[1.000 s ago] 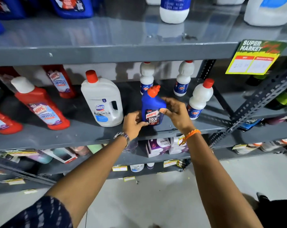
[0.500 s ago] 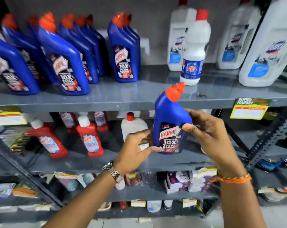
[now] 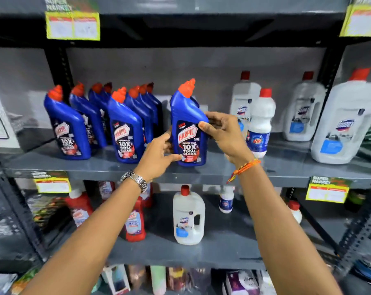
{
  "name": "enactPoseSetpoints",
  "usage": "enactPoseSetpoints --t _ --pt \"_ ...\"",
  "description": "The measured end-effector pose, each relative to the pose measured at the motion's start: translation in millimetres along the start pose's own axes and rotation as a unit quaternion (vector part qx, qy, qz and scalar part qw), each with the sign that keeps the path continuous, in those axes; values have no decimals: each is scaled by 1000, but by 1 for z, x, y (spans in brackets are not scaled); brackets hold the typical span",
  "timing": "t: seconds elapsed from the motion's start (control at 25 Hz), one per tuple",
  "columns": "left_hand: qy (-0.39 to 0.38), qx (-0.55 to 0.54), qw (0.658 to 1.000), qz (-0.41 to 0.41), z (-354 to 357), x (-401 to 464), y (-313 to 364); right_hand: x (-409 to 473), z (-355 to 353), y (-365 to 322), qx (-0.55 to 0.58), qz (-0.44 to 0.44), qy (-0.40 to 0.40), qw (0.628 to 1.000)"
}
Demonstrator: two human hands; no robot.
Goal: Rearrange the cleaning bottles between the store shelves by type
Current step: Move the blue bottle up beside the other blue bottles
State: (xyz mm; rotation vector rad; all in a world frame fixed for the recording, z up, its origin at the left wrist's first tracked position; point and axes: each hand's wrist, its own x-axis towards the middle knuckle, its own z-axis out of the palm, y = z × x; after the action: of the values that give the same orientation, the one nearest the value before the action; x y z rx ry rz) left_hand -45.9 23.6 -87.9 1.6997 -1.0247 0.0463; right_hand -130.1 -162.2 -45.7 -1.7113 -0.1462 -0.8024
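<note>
Grey store shelf (image 3: pixel 116 167): both hands, left hand (image 3: pixel 159 155) and right hand (image 3: pixel 224 135), fingers clasping a blue Harpic bottle (image 3: pixel 189 133), set it beside matching Harpic bottles (image 3: pixel 99 122); release likely follows.

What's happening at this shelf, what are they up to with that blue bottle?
A person is sorting cleaning bottles by type. Both hands, the left hand and right hand, hold a blue Harpic bottle upright at the upper shelf, just right of the other blue bottles. White bottles stand further right; red ones sit on the shelf below.
</note>
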Motion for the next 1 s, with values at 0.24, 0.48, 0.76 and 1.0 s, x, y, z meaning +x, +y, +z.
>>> enactPoseSetpoints --t 0.24,0.48,0.76,1.0 --pt "-5 24 998 -51 -10 22 -31 22 12 29 9 31 7 999" --pt "-4 51 997 -62 -13 24 -40 23 20 34 25 45 -3 999" --pt "13 63 995 -75 -13 12 -28 20 15 37 -6 73 -20 997" --pt "258 118 957 61 26 -20 16 -7 -67 18 -10 41 128 991"
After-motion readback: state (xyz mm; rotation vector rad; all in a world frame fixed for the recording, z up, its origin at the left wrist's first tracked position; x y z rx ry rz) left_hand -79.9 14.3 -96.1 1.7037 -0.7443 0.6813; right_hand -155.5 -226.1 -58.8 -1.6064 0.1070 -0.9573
